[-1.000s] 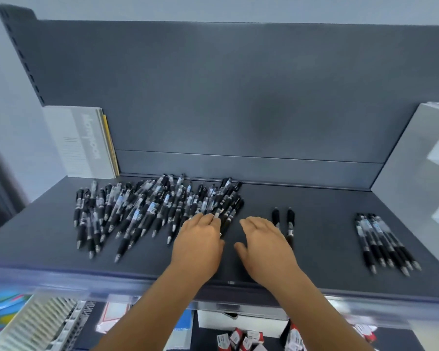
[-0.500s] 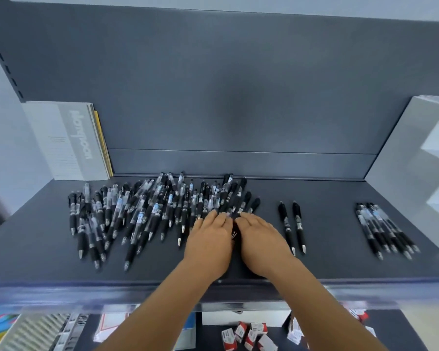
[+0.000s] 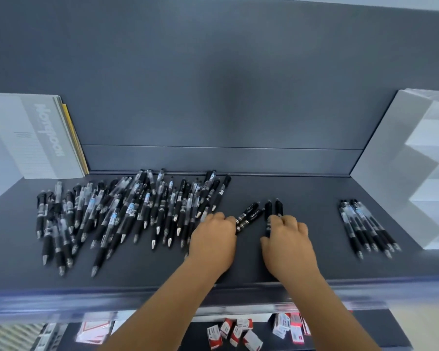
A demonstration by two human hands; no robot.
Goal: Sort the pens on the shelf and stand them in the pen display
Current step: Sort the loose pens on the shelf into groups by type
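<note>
Parting now — hands (image 3: 249,239) spread, two pens (image 3: 249,216) dragged from pile (image 3: 127,214).

grey notebooks (image 3: 33,138) upright, small red-white boxes (image 3: 235,334) below

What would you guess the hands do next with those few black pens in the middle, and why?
Probably the left hand slides its two black pens right to join the pair under the right hand. Both hands already rest on dark pens pulled clear of the big pile.
</note>
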